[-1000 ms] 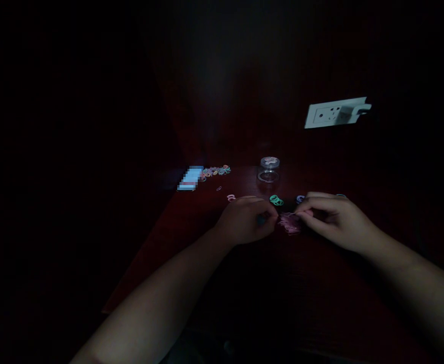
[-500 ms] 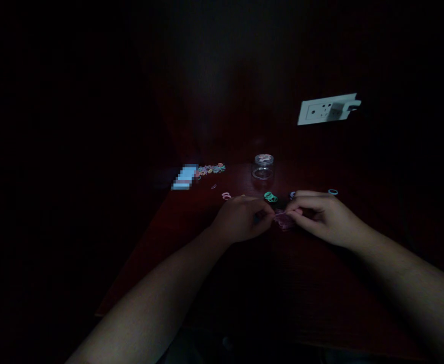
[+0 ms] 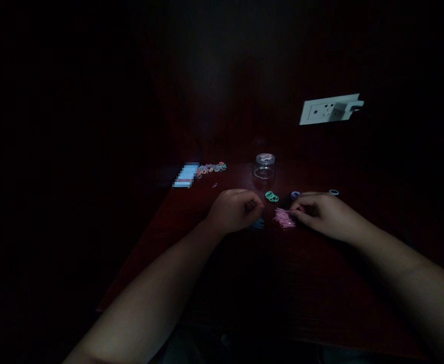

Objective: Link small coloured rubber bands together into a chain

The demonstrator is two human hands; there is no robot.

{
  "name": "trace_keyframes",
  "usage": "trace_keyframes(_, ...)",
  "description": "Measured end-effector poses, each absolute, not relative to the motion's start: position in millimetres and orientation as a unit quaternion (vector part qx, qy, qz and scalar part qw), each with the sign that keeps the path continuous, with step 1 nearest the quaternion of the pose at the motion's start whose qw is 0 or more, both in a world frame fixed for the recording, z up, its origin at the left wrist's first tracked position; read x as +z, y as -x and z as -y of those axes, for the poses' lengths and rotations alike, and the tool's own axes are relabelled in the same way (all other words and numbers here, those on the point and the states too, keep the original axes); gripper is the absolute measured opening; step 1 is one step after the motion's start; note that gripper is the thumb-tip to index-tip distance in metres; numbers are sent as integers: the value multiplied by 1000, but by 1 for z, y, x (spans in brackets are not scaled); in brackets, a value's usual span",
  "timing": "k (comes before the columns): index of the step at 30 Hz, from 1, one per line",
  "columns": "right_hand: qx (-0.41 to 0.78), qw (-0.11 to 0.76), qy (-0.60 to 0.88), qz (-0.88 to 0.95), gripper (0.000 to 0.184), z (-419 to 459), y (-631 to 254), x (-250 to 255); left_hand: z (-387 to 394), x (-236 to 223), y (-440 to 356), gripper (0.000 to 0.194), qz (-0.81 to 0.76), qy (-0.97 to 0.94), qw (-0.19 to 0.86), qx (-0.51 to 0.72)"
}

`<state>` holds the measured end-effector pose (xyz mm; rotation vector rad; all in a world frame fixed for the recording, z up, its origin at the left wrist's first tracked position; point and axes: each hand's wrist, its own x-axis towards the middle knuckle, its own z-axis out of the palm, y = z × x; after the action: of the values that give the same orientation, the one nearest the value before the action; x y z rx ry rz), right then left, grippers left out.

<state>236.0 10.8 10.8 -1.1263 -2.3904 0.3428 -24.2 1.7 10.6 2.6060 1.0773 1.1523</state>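
Note:
My left hand [image 3: 235,211] is closed in a loose pinch above a small pile of blue hair ties [image 3: 259,224]. Whatever its fingertips may hold is too dark to make out. Across from it, my right hand [image 3: 326,215] pinches a thin pink hair tie at the upper right of a heap of pink hair ties [image 3: 283,219]. Behind the heap lie several green hair ties [image 3: 271,196]. Purple hair ties [image 3: 295,194] sit just beyond my right fingertips, and one light blue hair tie [image 3: 334,192] lies behind that hand.
A clear lidded jar [image 3: 264,167] stands near the back of the dark red table [image 3: 313,288]. A lit phone [image 3: 186,175] lies at the left edge beside mixed-colour hair ties [image 3: 213,168]. One small loose band [image 3: 215,185] is nearby. A socket with a plug [image 3: 330,109] is on the wall.
The hands were close together over the pink heap with a thin strand between them. My left hand has moved left, uncovering the blue pile and covering the pink rings behind. My right hand stays near the heap.

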Motion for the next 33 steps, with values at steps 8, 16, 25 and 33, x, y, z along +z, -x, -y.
trace_keyframes(8, 127, 223, 413, 874, 13, -11, -236, 11, -3, 10, 26, 11, -349, -855, 45, 380)
trace_keyframes(16, 134, 215, 406, 878, 14, -11, -237, 11, -6, 11, 29, 14, -363, -854, 40, 371)
trace_keyframes(25, 144, 223, 400, 877, 13, -13, -236, 7, -6, 11, 30, 14, -363, -853, 44, 373)
trace_keyframes(33, 178, 249, 503, 809, 21, -22, -283, 28, -21, 9, 48, 13, -425, -830, 9, 361)
